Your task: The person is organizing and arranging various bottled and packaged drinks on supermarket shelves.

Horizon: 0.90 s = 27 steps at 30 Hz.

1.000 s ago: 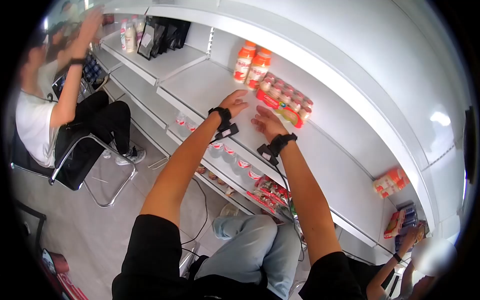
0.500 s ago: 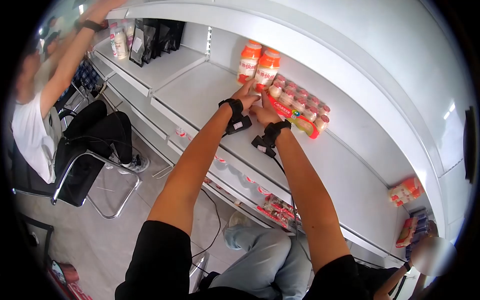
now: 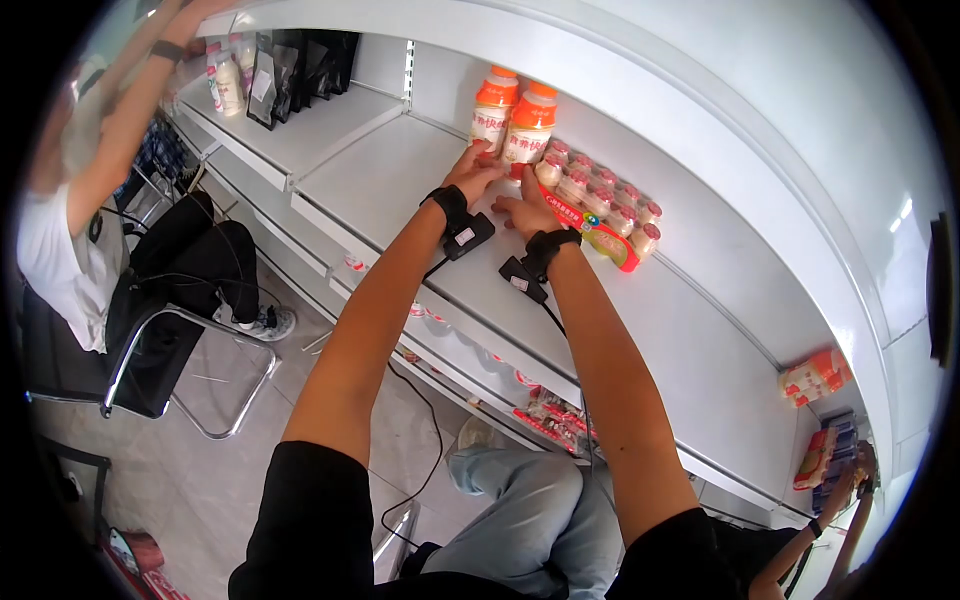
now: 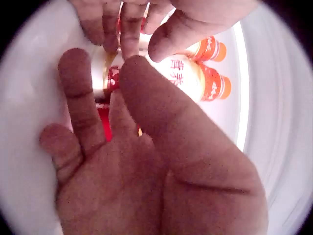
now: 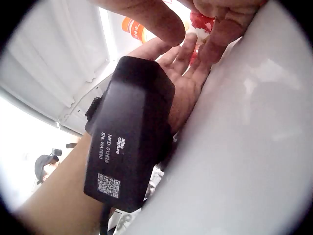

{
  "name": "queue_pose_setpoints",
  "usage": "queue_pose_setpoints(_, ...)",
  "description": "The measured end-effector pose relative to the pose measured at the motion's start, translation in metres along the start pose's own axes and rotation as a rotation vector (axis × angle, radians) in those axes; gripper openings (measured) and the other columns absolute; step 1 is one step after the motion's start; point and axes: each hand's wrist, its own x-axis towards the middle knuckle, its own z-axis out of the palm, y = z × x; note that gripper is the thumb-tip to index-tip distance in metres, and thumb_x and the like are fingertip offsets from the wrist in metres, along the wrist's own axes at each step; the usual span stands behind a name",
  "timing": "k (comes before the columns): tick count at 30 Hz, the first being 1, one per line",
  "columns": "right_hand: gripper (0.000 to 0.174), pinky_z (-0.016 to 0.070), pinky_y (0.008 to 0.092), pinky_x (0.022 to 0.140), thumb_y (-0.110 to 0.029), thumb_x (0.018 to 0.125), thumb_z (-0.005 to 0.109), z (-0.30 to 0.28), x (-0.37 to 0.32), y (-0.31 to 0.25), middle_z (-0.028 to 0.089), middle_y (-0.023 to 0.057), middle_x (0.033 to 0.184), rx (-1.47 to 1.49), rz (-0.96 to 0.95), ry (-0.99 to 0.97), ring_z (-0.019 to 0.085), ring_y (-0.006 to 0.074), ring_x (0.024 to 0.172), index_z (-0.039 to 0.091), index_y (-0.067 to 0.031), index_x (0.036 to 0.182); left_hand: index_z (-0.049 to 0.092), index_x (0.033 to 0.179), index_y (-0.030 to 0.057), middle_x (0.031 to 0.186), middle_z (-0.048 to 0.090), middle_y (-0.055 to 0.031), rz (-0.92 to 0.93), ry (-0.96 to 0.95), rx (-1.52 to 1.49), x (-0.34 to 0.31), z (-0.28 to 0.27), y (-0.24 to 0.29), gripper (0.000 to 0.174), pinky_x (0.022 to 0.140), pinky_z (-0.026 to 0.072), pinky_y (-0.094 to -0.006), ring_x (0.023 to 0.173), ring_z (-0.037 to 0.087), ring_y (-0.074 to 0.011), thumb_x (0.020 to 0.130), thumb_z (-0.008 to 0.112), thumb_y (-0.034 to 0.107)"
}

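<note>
Two yogurt-drink bottles with orange caps stand side by side on the white shelf, a left bottle (image 3: 490,118) and a right bottle (image 3: 528,128). Close by their bases is my left hand (image 3: 472,182), fingers spread and thumb overlapping a bottle label in the left wrist view. Facing it, my right hand (image 3: 527,212) has its fingers extended toward the right bottle's lower front. In the left wrist view its fingertips overlap the bottle (image 4: 183,81). Just right of the right hand sits a shrink-wrapped pack of small drink bottles (image 3: 600,205) with a red-green label.
The shelf's front edge (image 3: 375,245) runs below my forearms. Black pouches (image 3: 290,75) and milk bottles (image 3: 228,85) stand on the left shelf; another orange-white pack (image 3: 815,377) is at far right. A seated person (image 3: 85,240) reaches up at left. A cable (image 3: 432,420) hangs below.
Both hands have moved forward to the bottles' bases; they were over the shelf front a second ago. Since half a second ago the left hand has shifted slightly left, and the hands are farther apart.
</note>
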Motion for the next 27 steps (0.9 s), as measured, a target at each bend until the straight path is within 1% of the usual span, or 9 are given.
queue_pose_setpoints(5, 0.086, 0.0472, 0.0282, 0.066, -0.011, 0.081, 0.059, -0.001, 0.001, 0.001, 0.046, 0.0159, 0.129, -0.024, 0.037, -0.015, 0.061, 0.0198, 0.094, 0.003, -0.0049, 0.146, 0.025, 0.141, 0.0089, 0.138, 0.040, -0.0142, 0.210, 0.023, 0.076, 0.006, 0.008, -0.014, 0.063, 0.104, 0.0327, -0.0340, 0.127, 0.039, -0.0250, 0.086, 0.057, 0.008)
queue_pose_setpoints(14, 0.082, 0.0461, 0.0278, 0.066, -0.008, 0.081, 0.055, -0.002, -0.004, 0.000, 0.046, 0.0167, 0.130, 0.010, -0.054, -0.010, 0.059, 0.0198, 0.094, 0.006, -0.0064, 0.147, 0.022, 0.143, 0.0115, 0.140, 0.036, -0.0141, 0.281, -0.063, 0.086, 0.012, 0.007, -0.029, 0.067, 0.103, 0.0337, -0.0353, 0.127, 0.038, -0.0246, 0.086, 0.056, 0.004)
queue_pose_setpoints(17, 0.080, 0.0459, 0.0277, 0.068, -0.008, 0.082, 0.055, -0.003, -0.005, -0.003, 0.045, 0.0161, 0.130, -0.032, -0.013, -0.089, 0.058, 0.0184, 0.097, 0.008, -0.0069, 0.147, 0.022, 0.144, 0.0121, 0.137, 0.038, -0.0154, -0.049, -0.010, 0.008, -0.024, 0.019, 0.010, 0.067, 0.096, 0.0407, -0.0332, 0.120, 0.044, -0.0232, 0.086, 0.055, 0.003)
queue_pose_setpoints(18, 0.079, 0.0452, 0.0274, 0.072, -0.009, 0.083, 0.055, 0.001, -0.006, -0.001, 0.046, 0.0151, 0.128, 0.009, -0.056, -0.097, 0.055, 0.0180, 0.101, 0.010, -0.0070, 0.147, 0.023, 0.144, 0.0139, 0.136, 0.039, -0.0158, 0.047, -0.046, 0.097, -0.007, 0.013, -0.018, 0.066, 0.087, 0.0464, -0.0301, 0.113, 0.049, -0.0212, 0.086, 0.053, 0.003)
queue_pose_setpoints(21, 0.077, 0.0442, 0.0275, 0.077, -0.008, 0.083, 0.054, 0.021, 0.001, 0.022, 0.047, 0.0144, 0.129, 0.173, -0.209, -0.129, 0.051, 0.0188, 0.108, 0.011, -0.0081, 0.147, 0.023, 0.144, 0.0166, 0.135, 0.040, -0.0157, -0.052, -0.090, 0.139, -0.022, 0.010, -0.008, 0.066, 0.087, 0.0462, -0.0307, 0.116, 0.048, -0.0217, 0.086, 0.051, 0.004)
queue_pose_setpoints(22, 0.079, 0.0433, 0.0291, 0.083, -0.007, 0.083, 0.054, 0.016, 0.004, 0.022, 0.039, 0.0155, 0.138, 0.129, -0.196, -0.215, 0.046, 0.0199, 0.115, 0.008, -0.0102, 0.148, 0.022, 0.145, 0.0180, 0.137, 0.038, -0.0168, -0.053, -0.092, 0.108, -0.026, 0.010, -0.006, 0.066, 0.093, 0.0434, -0.0346, 0.118, 0.046, -0.0240, 0.086, 0.048, 0.003)
queue_pose_setpoints(25, 0.087, 0.0444, 0.0288, 0.088, -0.007, 0.080, 0.059, 0.010, -0.019, 0.002, 0.030, 0.0218, 0.143, 0.016, -0.111, -0.121, 0.046, 0.0257, 0.119, 0.003, -0.0044, 0.147, 0.019, 0.145, 0.0159, 0.134, 0.042, -0.0188, 0.128, 0.053, 0.162, -0.033, 0.013, -0.017, 0.073, 0.095, 0.0421, -0.0355, 0.119, 0.047, -0.0299, 0.081, 0.054, 0.012)
queue_pose_setpoints(26, 0.089, 0.0473, 0.0274, 0.076, -0.008, 0.080, 0.060, 0.006, -0.032, -0.010, 0.038, 0.0200, 0.137, 0.095, -0.010, -0.127, 0.056, 0.0208, 0.099, 0.002, -0.0048, 0.147, 0.020, 0.145, 0.0158, 0.137, 0.039, -0.0190, 0.091, 0.067, 0.159, -0.033, 0.012, -0.018, 0.073, 0.098, 0.0397, -0.0356, 0.124, 0.042, -0.0302, 0.081, 0.054, 0.013)
queue_pose_setpoints(27, 0.089, 0.0471, 0.0273, 0.073, -0.008, 0.080, 0.060, 0.006, -0.034, -0.007, 0.041, 0.0190, 0.133, 0.115, -0.021, -0.088, 0.056, 0.0192, 0.094, 0.001, -0.0050, 0.147, 0.020, 0.145, 0.0156, 0.140, 0.036, -0.0192, 0.055, 0.079, 0.154, -0.035, 0.012, -0.014, 0.073, 0.101, 0.0372, -0.0358, 0.128, 0.037, -0.0304, 0.081, 0.055, 0.014)
